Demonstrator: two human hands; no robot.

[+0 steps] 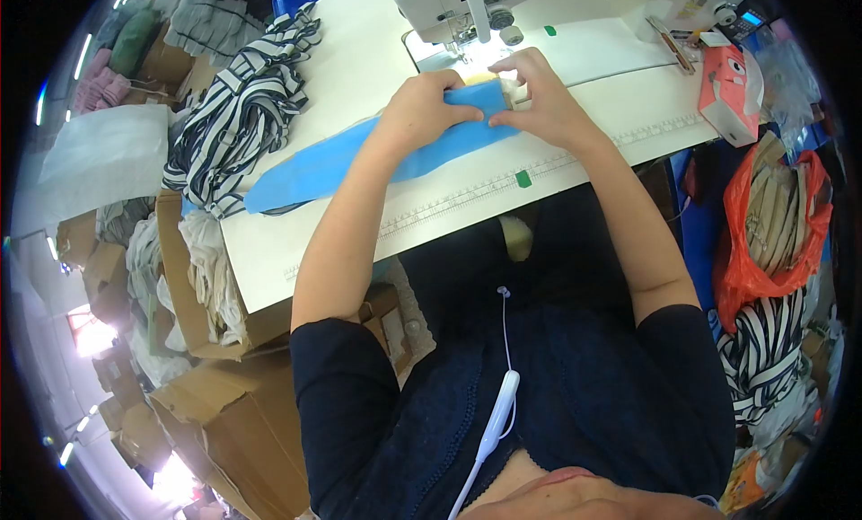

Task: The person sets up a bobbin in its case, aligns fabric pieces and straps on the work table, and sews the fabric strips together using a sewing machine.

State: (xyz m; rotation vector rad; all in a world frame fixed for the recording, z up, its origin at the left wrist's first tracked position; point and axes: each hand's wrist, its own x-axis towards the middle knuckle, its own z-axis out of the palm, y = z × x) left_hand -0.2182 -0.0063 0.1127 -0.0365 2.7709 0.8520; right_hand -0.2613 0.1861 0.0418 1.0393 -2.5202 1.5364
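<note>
A long blue fabric piece [314, 169] lies slantwise on the white sewing table [269, 261], its rounded end at the left. My left hand [427, 111] grips it near its right end, thumb and fingers pressed on the cloth. At that right end my right hand [542, 100] has its thumb at the cloth's edge and its index finger raised and curved; whether it pinches the edge is unclear. Both hands are just in front of the sewing machine [440, 6], whose needle area is brightly lit.
Striped fabric [247, 107] is heaped on the table's left side. At the right are a red box [725, 93], tweezers [672, 46] and a red bag [736, 224] of cloth. Cardboard boxes [235, 421] stand at the lower left. A printed ruler runs along the front edge.
</note>
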